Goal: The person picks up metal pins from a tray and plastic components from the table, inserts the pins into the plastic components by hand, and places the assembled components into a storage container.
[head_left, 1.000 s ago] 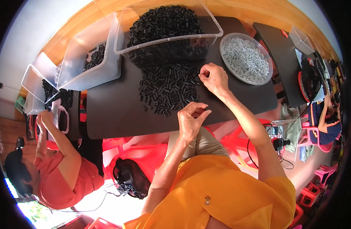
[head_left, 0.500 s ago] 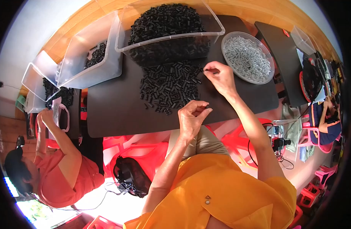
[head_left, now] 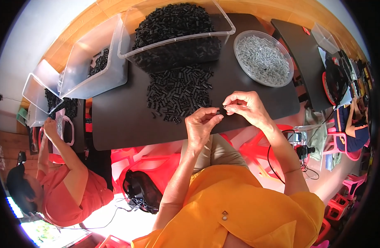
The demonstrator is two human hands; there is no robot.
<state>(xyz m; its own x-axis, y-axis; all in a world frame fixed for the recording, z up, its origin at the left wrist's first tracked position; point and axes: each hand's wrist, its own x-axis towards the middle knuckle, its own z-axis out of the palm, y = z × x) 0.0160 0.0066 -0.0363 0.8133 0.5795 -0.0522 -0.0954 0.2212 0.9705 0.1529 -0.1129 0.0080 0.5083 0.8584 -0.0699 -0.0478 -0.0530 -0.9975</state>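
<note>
In front of my chest, my left hand (head_left: 201,126) pinches a small black plastic piece (head_left: 218,111) between thumb and fingertips. Just to its right, my right hand (head_left: 248,108) is closed in a pinch, its fingertips almost meeting the left ones. A tiny dark thing (head_left: 224,107) shows at those right fingertips, too small to name. Both hands hover over the near part of the dark table (head_left: 128,120). Beyond the left hand lies a loose heap of short black plastic pieces (head_left: 177,93).
A large clear bin (head_left: 177,44) of black pieces stands behind the heap. Another clear bin (head_left: 80,84) is to its left. A round tub (head_left: 236,49) of small silvery pieces sits at right. A person in red (head_left: 74,190) works at left; red chairs (head_left: 144,165) stand below the table.
My right hand has come back from the heap's right edge toward my left hand. The left hand stays nearly in place, still holding its black piece. The view has shifted slightly.
</note>
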